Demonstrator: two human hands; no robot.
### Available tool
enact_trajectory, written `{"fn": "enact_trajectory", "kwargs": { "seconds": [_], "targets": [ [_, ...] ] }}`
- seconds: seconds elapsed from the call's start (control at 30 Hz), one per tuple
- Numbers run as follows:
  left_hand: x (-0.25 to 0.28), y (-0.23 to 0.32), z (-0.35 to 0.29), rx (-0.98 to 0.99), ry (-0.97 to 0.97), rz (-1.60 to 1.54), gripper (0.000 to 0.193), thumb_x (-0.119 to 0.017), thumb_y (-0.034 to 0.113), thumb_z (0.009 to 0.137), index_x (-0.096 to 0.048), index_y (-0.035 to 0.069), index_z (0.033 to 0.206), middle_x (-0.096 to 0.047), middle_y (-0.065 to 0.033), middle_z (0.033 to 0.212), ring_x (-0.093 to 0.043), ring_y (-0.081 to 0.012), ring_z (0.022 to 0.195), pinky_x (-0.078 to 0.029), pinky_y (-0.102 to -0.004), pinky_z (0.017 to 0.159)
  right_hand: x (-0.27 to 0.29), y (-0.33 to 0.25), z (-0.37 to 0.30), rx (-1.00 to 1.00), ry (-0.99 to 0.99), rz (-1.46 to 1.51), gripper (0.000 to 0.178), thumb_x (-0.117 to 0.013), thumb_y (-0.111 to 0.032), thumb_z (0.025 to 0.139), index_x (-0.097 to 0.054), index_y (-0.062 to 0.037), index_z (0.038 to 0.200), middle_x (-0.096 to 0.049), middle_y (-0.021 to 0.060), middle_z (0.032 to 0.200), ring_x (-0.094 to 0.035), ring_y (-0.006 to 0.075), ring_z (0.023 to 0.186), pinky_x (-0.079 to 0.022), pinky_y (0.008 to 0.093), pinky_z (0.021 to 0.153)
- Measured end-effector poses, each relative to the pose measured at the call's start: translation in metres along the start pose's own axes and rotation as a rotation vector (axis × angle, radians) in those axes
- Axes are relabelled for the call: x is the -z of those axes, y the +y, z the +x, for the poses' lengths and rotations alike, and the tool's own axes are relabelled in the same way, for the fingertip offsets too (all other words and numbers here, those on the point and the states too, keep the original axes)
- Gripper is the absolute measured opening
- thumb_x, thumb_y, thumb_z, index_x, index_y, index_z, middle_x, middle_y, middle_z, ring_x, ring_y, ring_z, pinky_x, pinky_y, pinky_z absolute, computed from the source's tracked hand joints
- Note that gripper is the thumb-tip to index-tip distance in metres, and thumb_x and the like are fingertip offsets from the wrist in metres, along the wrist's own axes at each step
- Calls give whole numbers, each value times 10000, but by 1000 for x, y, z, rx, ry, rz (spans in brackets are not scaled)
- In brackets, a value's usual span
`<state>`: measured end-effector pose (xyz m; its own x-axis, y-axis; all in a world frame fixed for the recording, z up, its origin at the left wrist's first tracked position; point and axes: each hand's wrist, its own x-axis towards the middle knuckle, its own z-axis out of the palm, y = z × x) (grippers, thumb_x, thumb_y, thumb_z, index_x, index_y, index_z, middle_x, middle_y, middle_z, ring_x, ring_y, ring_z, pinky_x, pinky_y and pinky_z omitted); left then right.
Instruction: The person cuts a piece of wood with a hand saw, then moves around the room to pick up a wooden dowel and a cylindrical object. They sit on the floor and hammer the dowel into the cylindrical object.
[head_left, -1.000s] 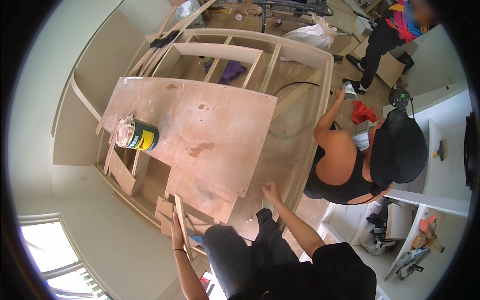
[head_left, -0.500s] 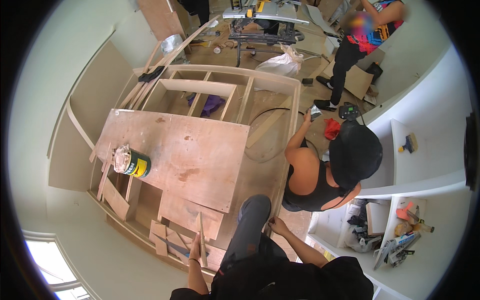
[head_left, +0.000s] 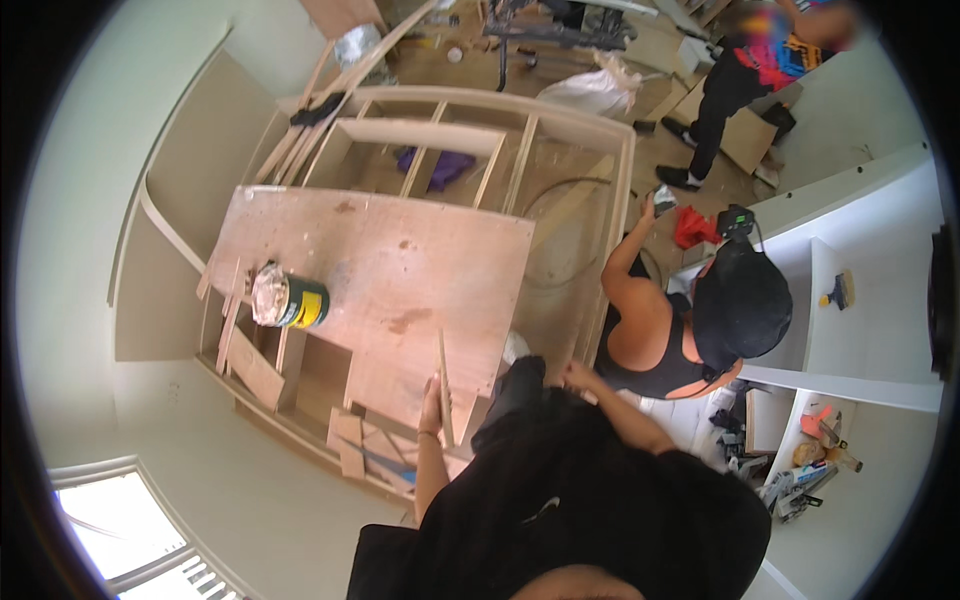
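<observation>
My left hand is closed around a thin wooden strip, held upright above the lower end of the plywood sheet. The sheet lies across a large wooden frame divided into compartments. At the frame's right edge, beside my leg, is my right hand. Its fingers look curled on the rim, though blur softens them. My dark trouser leg and a light-coloured foot are inside the frame near the sheet's corner. A dark green and yellow paint can with a messy pale top lies on the sheet.
A co-worker in a black cap crouches right of the frame, holding a small silvery object. Another person stands farther back. White shelving lines the right. Loose wood offcuts lie in the near-left compartments.
My view has shifted, and my body leans farther over the frame. The left hand still holds the strip; my right hand stays at the rim. A light-coloured foot now shows beyond my leg.
</observation>
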<state>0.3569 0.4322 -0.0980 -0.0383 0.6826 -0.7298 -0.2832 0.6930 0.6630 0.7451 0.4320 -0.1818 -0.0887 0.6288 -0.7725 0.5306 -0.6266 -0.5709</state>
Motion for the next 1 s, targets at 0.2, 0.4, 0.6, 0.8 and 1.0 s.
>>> {"fn": "enact_trajectory", "kwargs": {
  "seconds": [0.2,0.4,0.6,0.8,1.0],
  "targets": [
    [-31,6,-5,60,-2,-193,507,-518,581,938,-519,99,1096,-350,43,605,-345,-81,471,-283,-232,428,69,-70,66,199,199,-279,274,-590,-226,857,-623,-31,1047,-693,190,927,-684,318,863,-518,402,768],
    [-56,9,-1,12,83,-271,447,-598,541,899,-560,141,1095,-460,32,702,-469,-118,594,-394,-272,534,128,-124,91,201,198,-337,309,-608,-250,845,-630,-27,1058,-695,188,973,-671,344,914,-517,414,809],
    [-96,58,11,-173,149,-269,396,-610,489,902,-547,125,1046,-491,23,827,-493,-111,801,-419,-286,702,176,-144,115,239,94,-556,268,-610,-236,811,-652,-32,981,-690,207,942,-667,368,896,-519,429,781],
    [-158,119,37,-311,309,-225,343,-586,448,933,-524,114,982,-455,34,806,-435,-91,762,-383,-256,666,232,-162,180,268,2,-717,215,-599,-199,767,-686,-40,883,-689,216,844,-675,374,805,-520,448,714],
    [-192,138,60,-133,399,-232,449,-547,467,950,-529,45,1105,-517,-33,939,-487,-129,835,-430,-272,718,281,-178,236,209,-99,-748,221,-589,-196,780,-686,-17,866,-690,231,828,-682,367,787,-518,455,713]
  ]
}}
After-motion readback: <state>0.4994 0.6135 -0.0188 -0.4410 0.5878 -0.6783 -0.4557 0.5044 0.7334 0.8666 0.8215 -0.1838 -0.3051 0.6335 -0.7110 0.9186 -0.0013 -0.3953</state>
